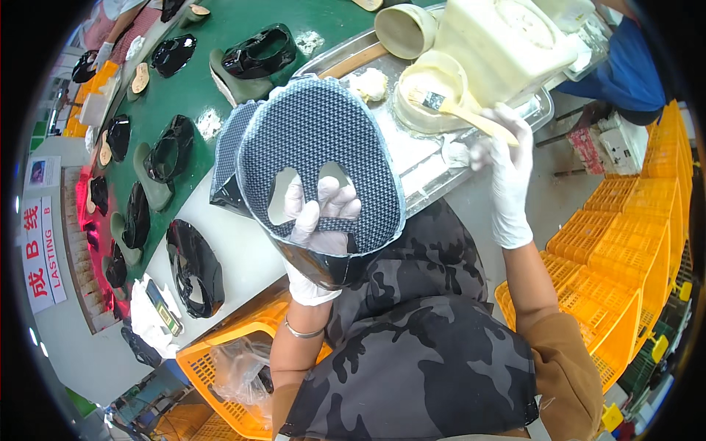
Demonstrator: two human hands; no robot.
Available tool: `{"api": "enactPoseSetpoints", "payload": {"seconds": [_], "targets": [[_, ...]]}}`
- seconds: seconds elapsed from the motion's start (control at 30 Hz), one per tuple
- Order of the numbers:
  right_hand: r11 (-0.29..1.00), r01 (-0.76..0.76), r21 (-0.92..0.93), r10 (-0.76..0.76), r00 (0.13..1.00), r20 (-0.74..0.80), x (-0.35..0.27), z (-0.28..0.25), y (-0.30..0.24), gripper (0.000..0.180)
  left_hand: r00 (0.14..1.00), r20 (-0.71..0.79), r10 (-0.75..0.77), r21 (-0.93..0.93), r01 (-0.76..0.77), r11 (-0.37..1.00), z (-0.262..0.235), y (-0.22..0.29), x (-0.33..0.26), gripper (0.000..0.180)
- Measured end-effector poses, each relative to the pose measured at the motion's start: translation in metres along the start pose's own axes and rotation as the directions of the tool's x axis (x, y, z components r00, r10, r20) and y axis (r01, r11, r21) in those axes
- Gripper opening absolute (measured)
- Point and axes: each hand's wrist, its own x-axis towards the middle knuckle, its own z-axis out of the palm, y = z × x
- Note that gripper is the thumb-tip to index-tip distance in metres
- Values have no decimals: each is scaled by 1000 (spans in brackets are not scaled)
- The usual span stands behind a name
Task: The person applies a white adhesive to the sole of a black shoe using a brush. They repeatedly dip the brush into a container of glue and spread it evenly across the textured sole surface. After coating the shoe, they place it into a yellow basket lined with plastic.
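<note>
While half-curled left fingers (306, 220) hold the patterned piece (316, 117) and closed right fingers (512, 126) pinch the brush (474, 120), wiping it against the tub (421, 123) should prevent drips.

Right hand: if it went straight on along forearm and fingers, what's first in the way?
Probably the cream jug, which lies just ahead of the right hand in the picture. With one view, depth is unclear: the hand, holding the brush, might pass above it.
</note>
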Motion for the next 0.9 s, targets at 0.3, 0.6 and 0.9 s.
{"api": "enactPoseSetpoints", "payload": {"seconds": [0.3,0.6,0.9], "targets": [[889,-451,-75,454,851,263,-58,-14,-34,22,996,26,90,66,-91,994,7,-1,-3,50],[-27,-981,190,465,156,872,-95,37,-8,44,981,59,187,280,-196,940,7,-7,-7,56],[28,-966,257,488,237,840,-65,35,-47,36,919,296,261,436,-373,819,-13,-28,12,68]]}}
